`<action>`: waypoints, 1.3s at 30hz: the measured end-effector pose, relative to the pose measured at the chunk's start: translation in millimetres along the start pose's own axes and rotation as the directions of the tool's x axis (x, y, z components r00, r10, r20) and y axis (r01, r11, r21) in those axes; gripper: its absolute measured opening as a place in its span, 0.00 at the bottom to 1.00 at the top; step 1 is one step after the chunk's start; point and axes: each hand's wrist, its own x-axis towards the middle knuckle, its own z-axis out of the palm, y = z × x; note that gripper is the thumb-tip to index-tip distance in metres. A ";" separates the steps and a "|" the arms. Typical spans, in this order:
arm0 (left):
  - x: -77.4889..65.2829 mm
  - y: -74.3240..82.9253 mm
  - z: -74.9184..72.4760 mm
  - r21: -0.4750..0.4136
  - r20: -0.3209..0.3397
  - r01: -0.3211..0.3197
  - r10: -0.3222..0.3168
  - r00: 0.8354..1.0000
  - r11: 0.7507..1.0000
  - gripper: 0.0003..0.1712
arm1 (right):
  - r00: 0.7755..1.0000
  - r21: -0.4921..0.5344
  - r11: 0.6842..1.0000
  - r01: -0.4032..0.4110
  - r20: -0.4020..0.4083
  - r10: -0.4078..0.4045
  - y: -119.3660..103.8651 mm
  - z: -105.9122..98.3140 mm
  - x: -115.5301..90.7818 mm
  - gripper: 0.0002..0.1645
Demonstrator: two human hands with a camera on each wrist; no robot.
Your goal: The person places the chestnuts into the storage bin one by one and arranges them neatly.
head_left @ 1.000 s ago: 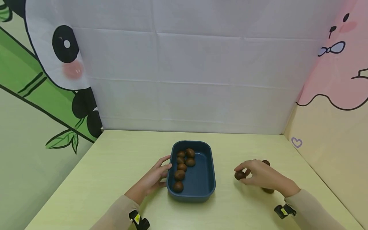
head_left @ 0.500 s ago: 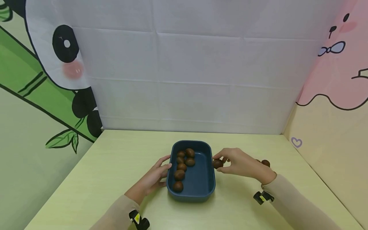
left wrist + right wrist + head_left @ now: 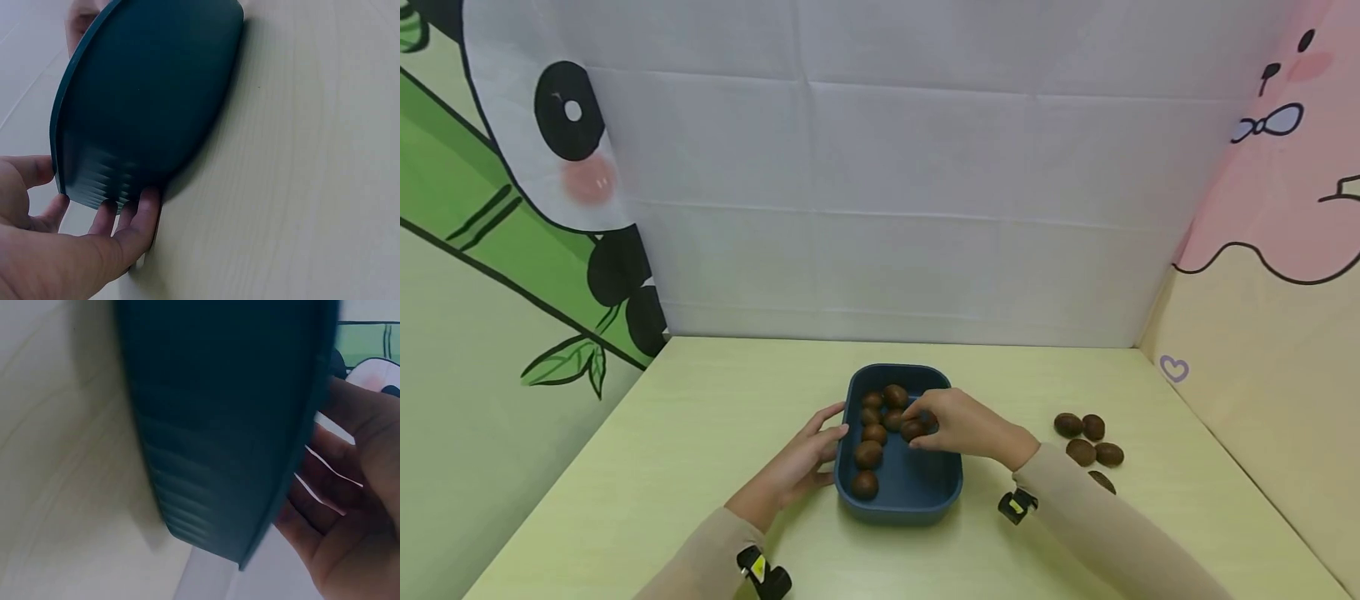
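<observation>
My right hand (image 3: 958, 425) reaches over the right rim of a dark blue, rounded rectangular box (image 3: 917, 492). Thumb and fingers pinch a brown, glossy, chestnut-like ball (image 3: 912, 431) above the box floor. A second brown surface shows between the fingers; whether it is also held, I cannot tell. Several similar balls (image 3: 868, 455) lie along the box's left side. My left hand (image 3: 808, 458) touches the box's outer left wall. In the left wrist view its fingers (image 3: 145, 212) lie against the wall, with the thumb near the rim. The box wall hides the held ball in the right wrist view.
Several more brown balls (image 3: 1081, 452) lie on the pale yellow table (image 3: 737, 417) at the right, one partly behind the right sleeve (image 3: 1097, 517). A white sheet (image 3: 895, 208) hangs along the back edge. Painted walls stand at both sides.
My right hand has moved left from the loose balls, carrying a ball over the box's right rim. The loose balls are now uncovered. My left hand and the box stay put.
</observation>
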 end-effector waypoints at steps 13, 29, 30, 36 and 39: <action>-0.9 0.0 -0.3 0.006 0.008 -0.006 0.006 1.000 1.000 0.37 | 0.996 -0.070 0.995 -0.077 0.028 0.079 4.9 28.6 25.1 0.20; -2.0 1.8 -0.1 0.009 0.005 0.000 0.000 1.000 1.000 0.37 | 0.998 -0.065 0.996 -0.067 -0.023 0.066 5.6 35.8 31.0 0.14; -1.9 1.7 0.0 0.009 0.007 -0.002 0.002 1.000 1.000 0.37 | 0.998 -0.063 0.996 -0.068 -0.022 0.067 5.4 35.8 31.2 0.14; -1.1 1.4 0.5 0.003 0.004 -0.007 0.007 1.000 1.000 0.37 | 0.998 -0.060 0.996 -0.059 -0.019 0.058 5.5 35.3 31.0 0.14; 0.0 1.5 1.0 0.002 0.003 -0.005 0.005 1.000 1.000 0.36 | 0.998 -0.048 0.997 -0.055 -0.015 0.055 5.3 33.1 29.6 0.14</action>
